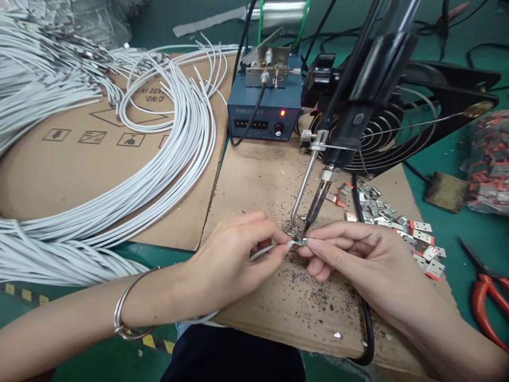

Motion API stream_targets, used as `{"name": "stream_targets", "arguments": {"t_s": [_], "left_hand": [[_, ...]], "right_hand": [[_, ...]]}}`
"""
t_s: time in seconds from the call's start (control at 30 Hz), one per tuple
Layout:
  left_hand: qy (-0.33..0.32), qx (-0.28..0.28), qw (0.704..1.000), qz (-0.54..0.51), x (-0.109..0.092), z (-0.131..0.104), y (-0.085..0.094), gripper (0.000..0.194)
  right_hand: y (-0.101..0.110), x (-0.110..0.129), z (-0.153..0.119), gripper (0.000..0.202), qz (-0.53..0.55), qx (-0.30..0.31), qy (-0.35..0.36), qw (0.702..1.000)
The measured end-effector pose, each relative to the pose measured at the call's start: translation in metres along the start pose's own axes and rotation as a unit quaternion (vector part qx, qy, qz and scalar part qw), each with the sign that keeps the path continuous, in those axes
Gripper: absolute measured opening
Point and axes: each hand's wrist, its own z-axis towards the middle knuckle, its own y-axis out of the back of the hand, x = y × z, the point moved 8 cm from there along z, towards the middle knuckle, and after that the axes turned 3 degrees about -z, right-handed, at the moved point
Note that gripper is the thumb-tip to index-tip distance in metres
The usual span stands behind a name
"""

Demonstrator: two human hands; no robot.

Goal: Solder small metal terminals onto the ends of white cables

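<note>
My left hand (242,254) pinches the end of a white cable (262,252) between thumb and fingertips, with thin coloured wires showing at its tip. Opposite it, my right hand (353,254) grips a small metal USB connector (305,242) by finger and thumb. The wire ends meet the connector's near end. Just above them sits the tip of a mounted soldering iron (318,204), and beside it a bent metal solder feed tube (301,193) points down to the same spot. Whether the iron touches the joint I cannot tell.
Bundles of white cables (186,154) lie on cardboard at left. A blue solder feeder (264,109) with a red light stands behind, a black fan (369,132) beside it. Loose USB connectors (421,239) lie right, near red-handled pliers (483,297). Dark solder crumbs (314,292) litter the board.
</note>
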Motion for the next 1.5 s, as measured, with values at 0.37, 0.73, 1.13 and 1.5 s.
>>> {"name": "stream_targets", "arguments": {"t_s": [0.37, 0.73, 1.13, 1.5], "left_hand": [[-0.018, 0.000, 1.000, 0.013, -0.001, -0.001, -0.001, 0.012], [-0.032, 0.000, 0.999, 0.030, -0.005, -0.005, -0.002, 0.013], [-0.072, -0.006, 0.997, -0.008, -0.025, -0.055, -0.013, 0.002], [-0.011, -0.042, 0.991, -0.128, -0.018, -0.085, -0.026, 0.005]], "right_hand": [[0.000, -0.006, -0.002, 0.003, 0.026, 0.010, -0.028, 0.999], [-0.002, -0.009, -0.004, 0.007, 0.050, 0.022, -0.056, 0.997], [-0.012, 0.010, -0.051, 0.007, 0.016, 0.045, -0.029, 0.998], [-0.024, 0.004, -0.071, 0.005, 0.079, 0.069, -0.023, 0.994]]}}
